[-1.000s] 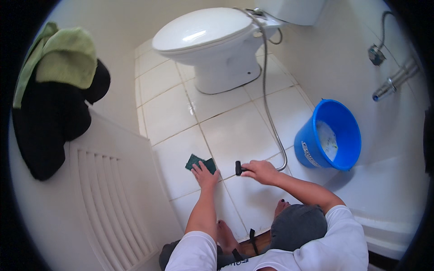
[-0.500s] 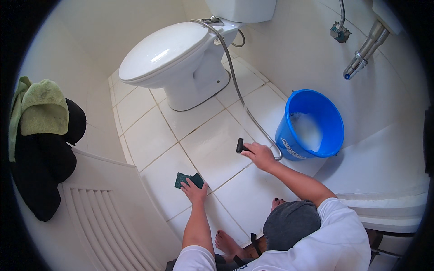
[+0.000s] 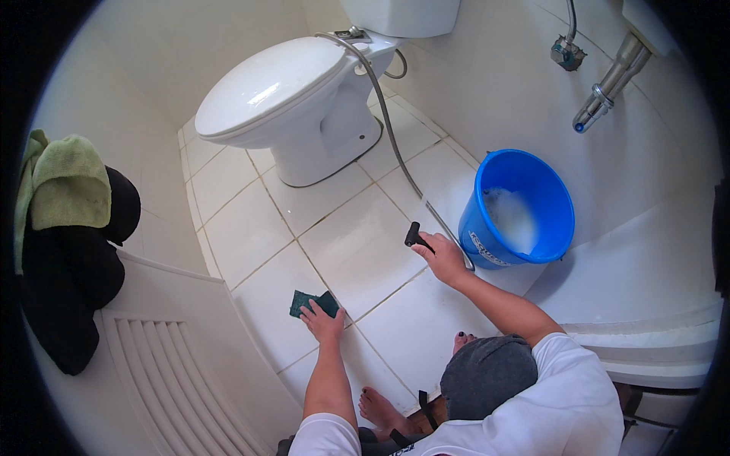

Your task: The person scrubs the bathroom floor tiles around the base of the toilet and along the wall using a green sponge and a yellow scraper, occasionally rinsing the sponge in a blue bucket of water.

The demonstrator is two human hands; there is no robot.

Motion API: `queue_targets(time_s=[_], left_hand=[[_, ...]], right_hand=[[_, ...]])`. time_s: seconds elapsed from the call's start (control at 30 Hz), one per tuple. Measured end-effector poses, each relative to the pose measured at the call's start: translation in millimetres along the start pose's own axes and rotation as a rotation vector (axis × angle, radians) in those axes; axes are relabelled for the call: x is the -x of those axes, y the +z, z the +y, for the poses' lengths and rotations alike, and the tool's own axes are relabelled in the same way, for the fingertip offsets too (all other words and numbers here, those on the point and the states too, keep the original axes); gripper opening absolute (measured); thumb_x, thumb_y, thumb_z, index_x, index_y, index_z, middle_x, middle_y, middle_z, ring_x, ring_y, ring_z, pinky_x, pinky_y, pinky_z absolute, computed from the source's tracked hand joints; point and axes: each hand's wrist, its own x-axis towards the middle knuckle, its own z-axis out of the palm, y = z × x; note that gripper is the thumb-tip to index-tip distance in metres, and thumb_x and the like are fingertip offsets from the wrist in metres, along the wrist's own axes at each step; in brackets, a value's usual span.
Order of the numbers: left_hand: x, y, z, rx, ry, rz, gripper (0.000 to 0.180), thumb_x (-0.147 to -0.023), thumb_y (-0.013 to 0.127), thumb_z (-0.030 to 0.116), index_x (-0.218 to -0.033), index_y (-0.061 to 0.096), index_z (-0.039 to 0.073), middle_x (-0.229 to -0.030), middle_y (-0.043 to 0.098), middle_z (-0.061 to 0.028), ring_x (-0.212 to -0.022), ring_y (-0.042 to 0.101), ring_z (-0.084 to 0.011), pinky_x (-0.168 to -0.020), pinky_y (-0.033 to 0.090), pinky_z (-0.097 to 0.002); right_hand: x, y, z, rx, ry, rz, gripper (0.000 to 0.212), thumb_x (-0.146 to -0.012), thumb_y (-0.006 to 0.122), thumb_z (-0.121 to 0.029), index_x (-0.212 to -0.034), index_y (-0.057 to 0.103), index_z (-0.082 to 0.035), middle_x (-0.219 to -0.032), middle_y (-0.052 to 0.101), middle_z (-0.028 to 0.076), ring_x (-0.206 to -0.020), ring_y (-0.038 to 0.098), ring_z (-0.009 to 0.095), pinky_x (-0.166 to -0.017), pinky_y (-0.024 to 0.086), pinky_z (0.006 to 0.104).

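On the white tiled floor, my left hand point(image 3: 325, 324) holds down a dark green scouring pad point(image 3: 306, 301), its fingers spread over the near edge. My right hand point(image 3: 445, 261), closed around a black handheld bidet sprayer point(image 3: 414, 234), is raised left of the blue bucket point(image 3: 561, 199). The sprayer's head points up and to the left, while most of its handle is hidden by my fingers. A grey metal hose point(image 3: 397, 148) runs from the toilet's rear down toward my right hand. Cloudy, foamy liquid point(image 3: 511, 218) lies in the bucket.
A white toilet point(image 3: 274, 83) with its lid down stands ahead. Dark garments point(image 3: 65, 296) and a pale green towel point(image 3: 72, 182) hang over a louvred white door point(image 3: 152, 357) at left. A drain pipe point(image 3: 608, 87) juts from the right wall. My bare foot point(image 3: 382, 410) is below.
My right hand has shifted slightly right, turning the sprayer so its head sits higher. The left hand and scouring pad stay at about the same floor spot. The whole view has shifted slightly.
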Motion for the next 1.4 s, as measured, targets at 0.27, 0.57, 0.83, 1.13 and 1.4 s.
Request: queue_targets(time_s=[0.27,0.57,0.83,1.13,1.4], left_hand=[[8,-5,11,0.016,0.000,-0.010,0.101,-0.071,0.069,0.051,-0.146,0.016,0.009,-0.150,0.011,-0.0241,-0.139,0.011,-0.0402,-0.113,0.014,-0.0487],[3,-29,-13,-0.065,-0.149,0.238,0.101,-0.067,0.074,0.053,-0.143,0.024,0.008,-0.147,0.021,-0.0232,-0.137,0.018,-0.0357,-0.112,0.014,-0.0488],[-2,-38,-14,0.061,-0.210,0.143,0.098,-0.062,0.082,0.039,-0.137,0.029,0.006,-0.127,0.044,-0.0187,-0.119,0.043,-0.0342,-0.102,0.035,-0.0430],[-21,5,-32,0.393,-0.275,0.197,0.061,-0.067,0.080,0.030,-0.110,0.049,0.001,-0.105,0.061,-0.0200,-0.098,0.059,-0.0359,-0.088,0.047,-0.0410],[-63,-30,-32,1.169,-0.384,0.592,0.041,-0.074,0.075,0.017,-0.104,0.054,-0.001,-0.101,0.063,-0.0114,-0.088,0.060,-0.0226,-0.082,0.047,-0.0347]], right_hand=[[-2,7,19,-0.185,0.022,0.121,0.042,-0.089,0.052,-0.045,-0.105,0.063,-0.008,-0.087,0.064,0.016,-0.082,0.061,0.035,-0.070,0.047,0.0433],[18,7,4,-0.190,0.127,-0.413,0.037,-0.091,0.053,-0.038,-0.088,0.063,-0.002,-0.063,0.059,0.008,-0.056,0.062,0.019,-0.055,0.048,0.0343],[88,71,6,0.185,-0.695,-1.053,0.048,-0.084,0.052,-0.056,-0.112,0.062,-0.018,-0.097,0.063,0.012,-0.089,0.061,0.033,-0.074,0.049,0.0440],[35,38,-1,0.072,-0.354,-0.597,0.043,-0.085,0.055,-0.048,-0.112,0.062,-0.015,-0.094,0.063,0.010,-0.091,0.061,0.031,-0.076,0.048,0.0411],[85,71,-10,0.182,-0.761,-1.238,0.049,-0.085,0.050,-0.055,-0.114,0.061,-0.017,-0.094,0.064,0.010,-0.091,0.061,0.033,-0.073,0.047,0.0436]])
